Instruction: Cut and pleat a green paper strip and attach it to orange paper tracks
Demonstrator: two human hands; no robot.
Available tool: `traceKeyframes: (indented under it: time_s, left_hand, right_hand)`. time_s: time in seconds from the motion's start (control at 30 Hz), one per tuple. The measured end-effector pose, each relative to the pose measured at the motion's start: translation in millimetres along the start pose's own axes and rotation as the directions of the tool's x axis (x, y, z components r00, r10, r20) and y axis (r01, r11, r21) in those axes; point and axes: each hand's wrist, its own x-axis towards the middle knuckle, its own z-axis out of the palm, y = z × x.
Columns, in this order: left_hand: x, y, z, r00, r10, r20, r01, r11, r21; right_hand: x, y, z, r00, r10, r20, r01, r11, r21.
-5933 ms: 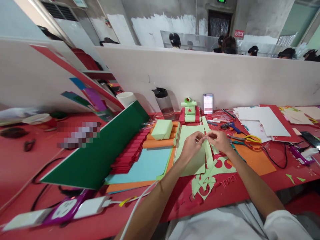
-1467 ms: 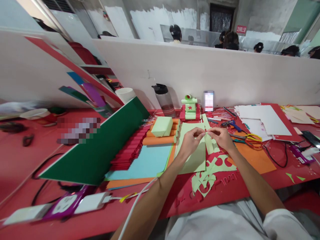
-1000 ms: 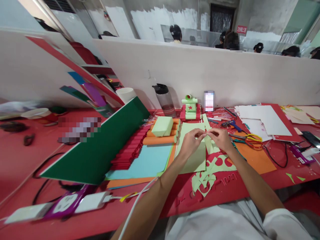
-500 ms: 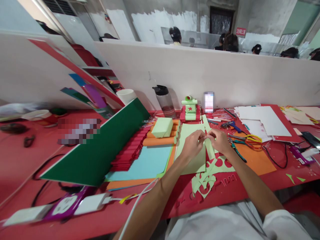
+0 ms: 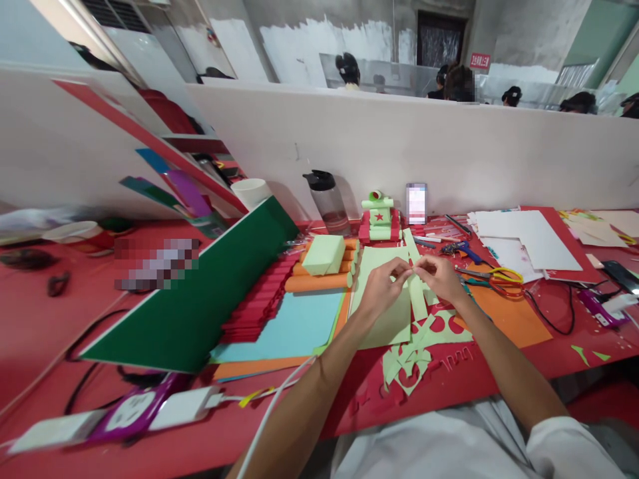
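Observation:
My left hand (image 5: 385, 285) and my right hand (image 5: 442, 281) meet fingertip to fingertip above the middle of the table, each closed in a pinch. Whatever they pinch is too small to make out. Under them lie a light green paper sheet (image 5: 379, 329) and a narrow green paper strip (image 5: 418, 299). Just in front of my wrists is a heap of green paper scraps (image 5: 407, 362), beside an offcut with round holes (image 5: 452, 330). Behind my hands stands a small green and red paper model (image 5: 380, 218) with a red star.
Left are orange paper rolls (image 5: 319, 282) under a green paper block (image 5: 323, 255), red folded paper (image 5: 257, 299), and a slanting green board (image 5: 200, 299). A bottle (image 5: 327, 203) and phone (image 5: 417, 203) stand behind. Right lie scissors (image 5: 502, 279), a blue-handled tool (image 5: 466, 251) and white sheets (image 5: 544, 243).
My fingers have shifted slightly while staying together at the tips. The right hand has turned a little and now covers more of the teal-handled pliers. Other things stay in place.

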Motion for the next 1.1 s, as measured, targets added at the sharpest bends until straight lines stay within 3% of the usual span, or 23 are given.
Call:
traceKeyframes:
  time_s: [0.17,0.4,0.67,0.87,1.1]
  left_hand:
    - [0,0,3,0.999,0.038,-0.029,-0.040,0.998,-0.057]
    - [3,2,1,0.994,-0.051,-0.094,0.039,0.991,-0.125]
    - [3,3,0,0.995,-0.049,-0.083,0.039,0.993,-0.109]
    - [2,7,0,0.992,-0.109,-0.067,0.095,0.977,-0.190]
    - [2,11,-3,0.990,-0.118,-0.074,0.103,0.979,-0.175]
  right_hand:
    - [2,-3,-1,0.998,0.044,-0.046,-0.036,0.986,0.161]
    - [1,-4,-2,0.998,0.063,-0.011,-0.058,0.967,0.249]
    - [2,-2,-3,0.997,-0.034,-0.066,0.042,0.992,0.118]
    - [0,-7,-3,0.998,0.002,-0.070,0.006,0.994,0.110]
    - [0,-7,-2,0.996,0.008,-0.089,0.000,0.996,0.088]
